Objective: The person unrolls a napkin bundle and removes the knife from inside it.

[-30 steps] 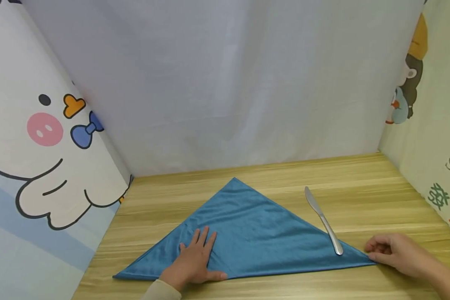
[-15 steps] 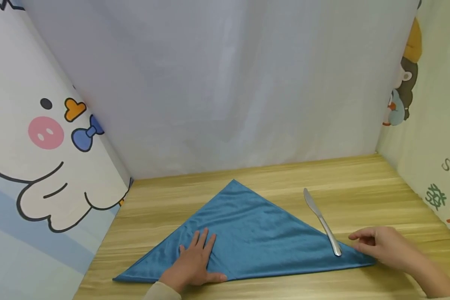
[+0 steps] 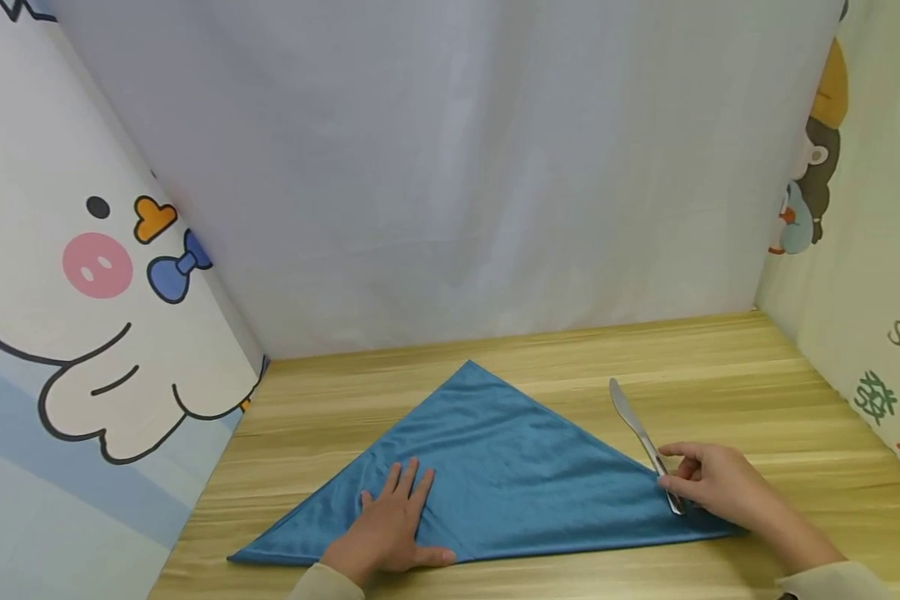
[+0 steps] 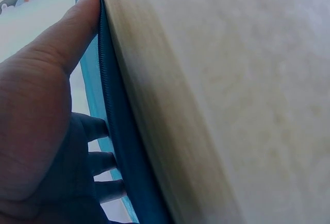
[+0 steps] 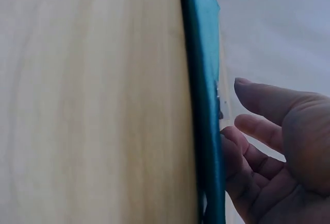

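Observation:
A blue cloth (image 3: 525, 475), folded into a triangle, lies with its long edge toward me. My left hand (image 3: 390, 521) rests on it left of centre with fingers spread, thumb along the front edge; the left wrist view shows that thumb (image 4: 85, 15) at the cloth's hem. A silver table knife (image 3: 630, 415) lies aslant, blade on the wood and handle over the cloth's right part. My right hand (image 3: 720, 483) is at the handle, with thumb and forefinger reaching over it. In the right wrist view the thumb (image 5: 263, 98) stands apart from the fingers, and no grip shows.
A wood-grain tabletop (image 3: 330, 392) carries everything. Behind it hangs a pale curtain (image 3: 450, 208). Printed cartoon panels stand at the left (image 3: 120, 333) and right (image 3: 855, 275) sides.
My right hand has moved left from the cloth's right corner to the knife handle. The left hand, cloth and knife have stayed where they were.

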### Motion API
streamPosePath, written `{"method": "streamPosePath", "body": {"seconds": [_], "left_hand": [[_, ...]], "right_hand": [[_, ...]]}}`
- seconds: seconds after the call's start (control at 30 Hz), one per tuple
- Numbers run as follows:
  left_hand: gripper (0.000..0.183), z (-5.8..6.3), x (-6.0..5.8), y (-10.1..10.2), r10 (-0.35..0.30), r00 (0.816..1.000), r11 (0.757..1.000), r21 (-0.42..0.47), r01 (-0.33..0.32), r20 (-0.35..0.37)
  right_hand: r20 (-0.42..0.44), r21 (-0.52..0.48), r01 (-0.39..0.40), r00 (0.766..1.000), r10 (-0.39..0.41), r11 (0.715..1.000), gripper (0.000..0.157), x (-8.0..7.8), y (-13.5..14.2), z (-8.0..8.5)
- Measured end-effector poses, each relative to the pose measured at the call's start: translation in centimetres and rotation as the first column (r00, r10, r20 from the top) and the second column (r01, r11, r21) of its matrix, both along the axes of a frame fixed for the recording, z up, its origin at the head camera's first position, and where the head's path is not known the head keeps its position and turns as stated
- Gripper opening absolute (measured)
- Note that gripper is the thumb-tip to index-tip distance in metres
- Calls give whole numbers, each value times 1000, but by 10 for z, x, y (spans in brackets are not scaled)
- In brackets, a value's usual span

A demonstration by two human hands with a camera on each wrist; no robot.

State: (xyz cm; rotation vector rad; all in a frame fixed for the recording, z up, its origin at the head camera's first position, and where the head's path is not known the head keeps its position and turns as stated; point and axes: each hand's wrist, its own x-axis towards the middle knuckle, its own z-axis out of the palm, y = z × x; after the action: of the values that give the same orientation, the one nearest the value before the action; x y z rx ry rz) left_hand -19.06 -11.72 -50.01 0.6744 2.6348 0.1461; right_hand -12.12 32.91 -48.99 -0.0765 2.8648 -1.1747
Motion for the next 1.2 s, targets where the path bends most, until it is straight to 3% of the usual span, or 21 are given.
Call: {"method": "streamPosePath", "body": {"seconds": [0.27, 0.4, 0.63, 1.2], "left_hand": [[118, 1, 1, 1, 4, 1000, 1000, -2, -4, -2], [117, 2, 1, 1, 2, 1000, 1000, 0, -2, -4], [118, 1, 1, 0, 1, 1000, 1000, -5, -1, 0], [117, 0, 2, 0, -3, 1000, 1000, 4, 3, -8]], "right_hand": [[-12, 132, 36, 999, -35, 991, 55, -6, -3, -3], [20, 165, 54, 998, -58, 985, 51, -8, -7, 0], [83, 148, 57, 994, -69, 987, 43, -10, -10, 2], [116, 138, 30, 992, -46, 990, 25, -15, -13, 4]]}}
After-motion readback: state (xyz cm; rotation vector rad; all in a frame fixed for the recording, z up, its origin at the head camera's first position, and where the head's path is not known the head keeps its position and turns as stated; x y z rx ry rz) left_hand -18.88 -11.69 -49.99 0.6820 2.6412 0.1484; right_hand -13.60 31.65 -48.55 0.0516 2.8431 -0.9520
